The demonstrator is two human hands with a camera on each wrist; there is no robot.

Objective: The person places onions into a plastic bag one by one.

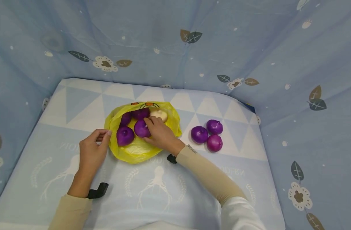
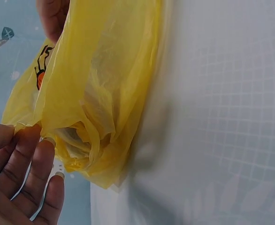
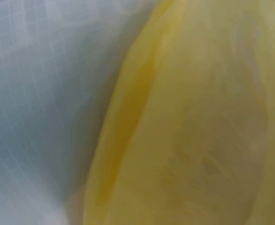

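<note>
A yellow plastic bag [image 1: 135, 154] lies with its mouth spread wide. My left hand [image 1: 93, 150] pinches the bag's left rim between thumb and forefinger; the left wrist view shows the gathered plastic [image 2: 28, 125] at the fingertips. Inside the bag, my right hand [image 1: 161, 133] grips a purple onion [image 1: 141, 128], its thumb at the near side and fingers over the top. Other purple onions [image 1: 125, 136] sit to the left and behind it in the bag. A pale onion [image 1: 161, 114] lies at the back, partly hidden by the right hand. Yellow plastic [image 3: 198, 117] fills most of the right wrist view.
Three purple onions [image 1: 199, 134] sit close together on the table, right of the bag. A patterned blue-and-white cloth [image 1: 152, 204] covers the table. Blue printed curtains [image 1: 164, 41] stand behind and at both sides. Black wrist-camera mounts [image 1: 98, 191] stick out near both wrists.
</note>
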